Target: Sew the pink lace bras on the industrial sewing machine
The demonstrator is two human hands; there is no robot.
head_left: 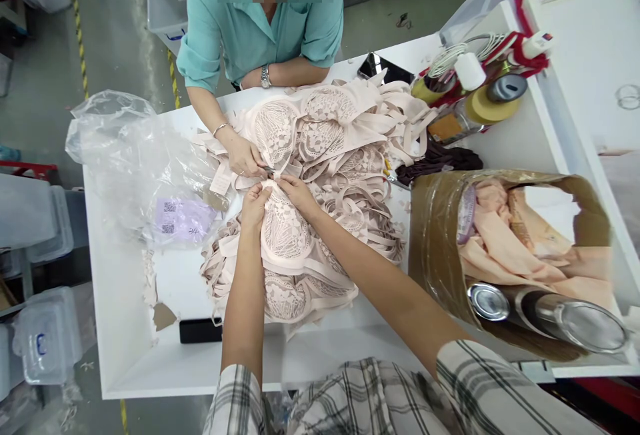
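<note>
Beige lace bras (325,128) lie heaped across the white table, their straps tangled together. One lace bra (287,232) is pulled toward me on top of the near pile. My left hand (255,205) pinches the upper edge of its cup, fingers closed. Close beside it, my right hand (299,196) is closed on the strap end of the same bra. Just beyond my fingertips, a co-worker's hand (245,157) holds a small metal tool (270,170), perhaps thread snips, against the strap. The exact contact there is partly hidden by fingers.
Left of the pile lies a clear plastic bag (145,155) with a purple label. A cardboard box (435,242) of peach fabric stands at right, a metal flask (565,315) across its front. Tape rolls (493,105) and a phone (383,67) sit at the back; a black object (200,330) lies near.
</note>
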